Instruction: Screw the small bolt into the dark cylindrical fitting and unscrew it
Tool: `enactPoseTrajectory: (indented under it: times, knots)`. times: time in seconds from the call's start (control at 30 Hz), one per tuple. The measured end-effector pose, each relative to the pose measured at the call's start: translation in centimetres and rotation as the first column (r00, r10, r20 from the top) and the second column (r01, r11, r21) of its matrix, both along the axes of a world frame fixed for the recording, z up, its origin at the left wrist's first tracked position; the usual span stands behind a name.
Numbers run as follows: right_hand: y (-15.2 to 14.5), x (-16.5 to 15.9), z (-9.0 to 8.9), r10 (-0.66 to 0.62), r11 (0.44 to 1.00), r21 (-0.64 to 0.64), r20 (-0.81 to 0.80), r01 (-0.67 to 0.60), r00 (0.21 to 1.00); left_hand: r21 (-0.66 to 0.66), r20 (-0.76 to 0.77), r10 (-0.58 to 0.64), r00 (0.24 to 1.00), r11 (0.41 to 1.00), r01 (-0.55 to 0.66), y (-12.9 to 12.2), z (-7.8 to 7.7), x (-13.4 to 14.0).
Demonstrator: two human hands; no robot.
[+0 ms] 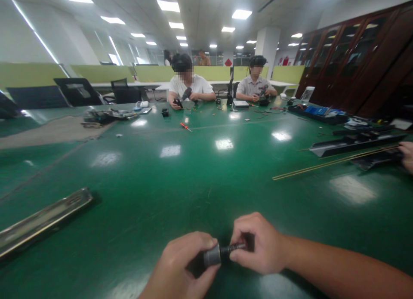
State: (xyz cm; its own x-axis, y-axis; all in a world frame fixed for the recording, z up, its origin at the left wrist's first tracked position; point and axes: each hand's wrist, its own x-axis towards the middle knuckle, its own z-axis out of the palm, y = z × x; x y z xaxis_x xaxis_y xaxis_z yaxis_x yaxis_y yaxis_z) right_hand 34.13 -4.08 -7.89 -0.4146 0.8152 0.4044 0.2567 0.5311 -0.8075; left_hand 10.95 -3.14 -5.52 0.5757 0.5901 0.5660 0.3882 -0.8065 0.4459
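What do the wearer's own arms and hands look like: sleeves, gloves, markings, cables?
The bare, ungloved human left hand and the bare, ungloved human right hand show no rings, cables or clear markings. The long, tapering bare right forearm has no sleeve, watch or band in view. The left forearm is out of frame.

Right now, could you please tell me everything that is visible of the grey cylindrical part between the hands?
The grey cylindrical part has a smooth-looking body; metal or plastic, I cannot tell. Its right end meets a dark collar, from which a thin, ringed shaft extends. It lies roughly sideways over the green table; contact is unclear. The left hand grips the body; the right hand pinches the shaft.
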Motion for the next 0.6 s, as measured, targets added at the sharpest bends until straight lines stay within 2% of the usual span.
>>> enactPoseTrajectory:
  times: [0.6]
  knots:
    - [0.08,0.17,0.1,-0.034,0.999,-0.041,-0.017,0.034,0.999,0.042,0.002,0.02,1.0,0.999,-0.02,0.12,0.29,-0.3]
